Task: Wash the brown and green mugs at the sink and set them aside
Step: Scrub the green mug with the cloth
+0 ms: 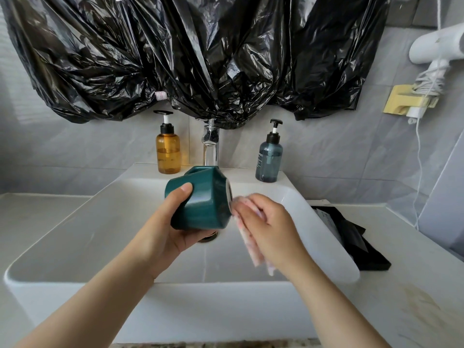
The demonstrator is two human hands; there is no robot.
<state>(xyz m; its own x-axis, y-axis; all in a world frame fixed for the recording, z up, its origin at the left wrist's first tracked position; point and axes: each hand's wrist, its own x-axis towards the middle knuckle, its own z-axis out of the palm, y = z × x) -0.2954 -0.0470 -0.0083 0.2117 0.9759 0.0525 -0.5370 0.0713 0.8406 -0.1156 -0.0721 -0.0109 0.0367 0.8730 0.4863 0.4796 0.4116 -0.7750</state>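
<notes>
Over the white sink (75,222), my left hand (173,222) grips the green mug (200,199), which lies on its side with its mouth turned right. The thumb lies across the mug's upper side. My right hand (266,222) holds a pink and white cloth (251,247) at the mug's rim; the cloth is blurred and hangs below the hand. The mug's handle points up toward the chrome faucet (211,144). No water stream shows. The brown mug is not in view.
An amber pump bottle (168,151) and a blue-grey pump bottle (269,159) stand on the sink's back ledge. A black packet (351,237) lies on the right counter. Black plastic bags (200,59) cover the wall above. A white hair dryer (437,49) hangs at the right.
</notes>
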